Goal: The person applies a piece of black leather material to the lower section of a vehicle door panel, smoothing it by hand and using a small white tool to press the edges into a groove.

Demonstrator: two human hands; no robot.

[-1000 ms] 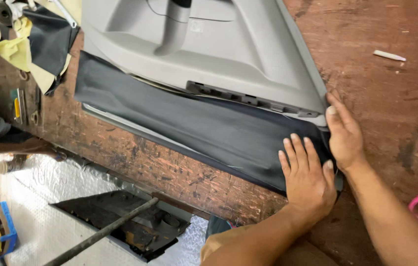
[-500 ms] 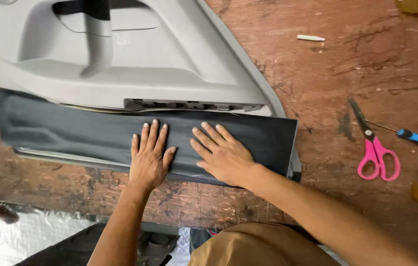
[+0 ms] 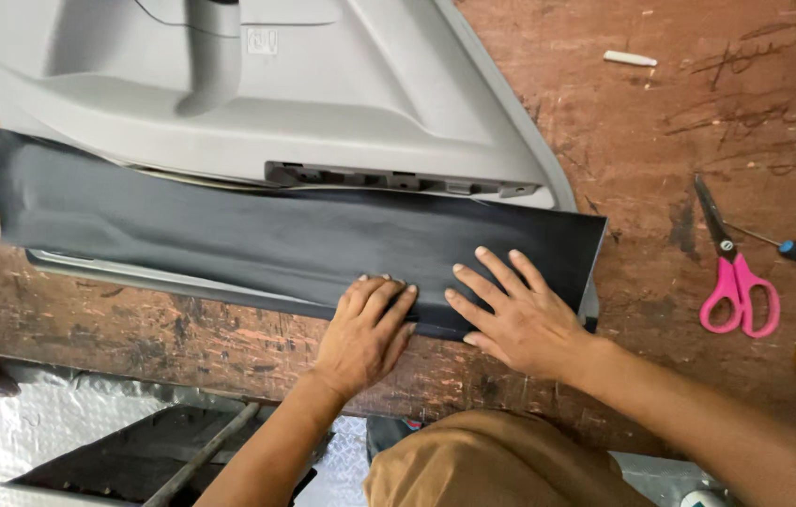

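Black sheet (image 3: 257, 235) pressed flat on grey door panel (image 3: 257, 103), at 6 o'clock edge. Left hand (image 3: 363, 333) and right hand (image 3: 520, 314) laid palms down, fingers spread, nothing gripped. Sheet judged thin, soft, light; best handled by edges. Scissors (image 3: 734, 272) at 3 o'clock.

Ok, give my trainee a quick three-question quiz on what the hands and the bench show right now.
1. True or false: both hands lie flat on the black sheet.
2. Which tool has pink handles? A) scissors B) pliers C) knife
3. Fill in: the sheet covers the lower part of a grey ____ panel.

Key:
1. True: left hand and right hand press on it.
2. A, the scissors.
3. Door: door panel.
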